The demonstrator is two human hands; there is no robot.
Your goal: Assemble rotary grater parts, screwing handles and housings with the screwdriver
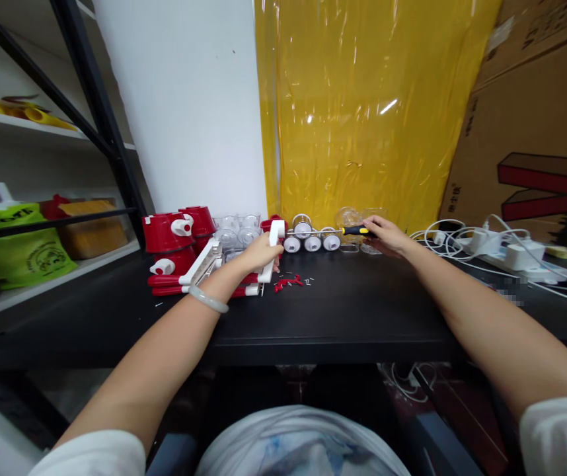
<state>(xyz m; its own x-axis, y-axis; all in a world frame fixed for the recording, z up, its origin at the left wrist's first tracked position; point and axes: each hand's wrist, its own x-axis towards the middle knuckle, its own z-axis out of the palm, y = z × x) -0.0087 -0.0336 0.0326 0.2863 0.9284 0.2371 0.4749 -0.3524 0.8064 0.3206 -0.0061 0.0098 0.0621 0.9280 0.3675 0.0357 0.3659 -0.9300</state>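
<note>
My left hand (pixel 262 254) is closed around a white plastic part (pixel 277 233), held upright above the black table. In my right hand (pixel 383 234) is a screwdriver (pixel 355 231) with a yellow and black handle. Its long shaft lies level and points left, the tip reaching the top end of the white part; whether it sits in a screw I cannot tell. Under and left of my left hand lie red and white handled parts (pixel 209 263). Small red pieces (pixel 288 283) and several screws (pixel 308 281) are scattered on the table just right of that hand.
Red housings (pixel 168 235) are stacked at the left, beside clear plastic cups (pixel 238 231). Several round white-faced parts (pixel 313 243) stand at the back. White cables and a power strip (pixel 521 254) occupy the right. A black shelf frame (pixel 90 86) rises at left.
</note>
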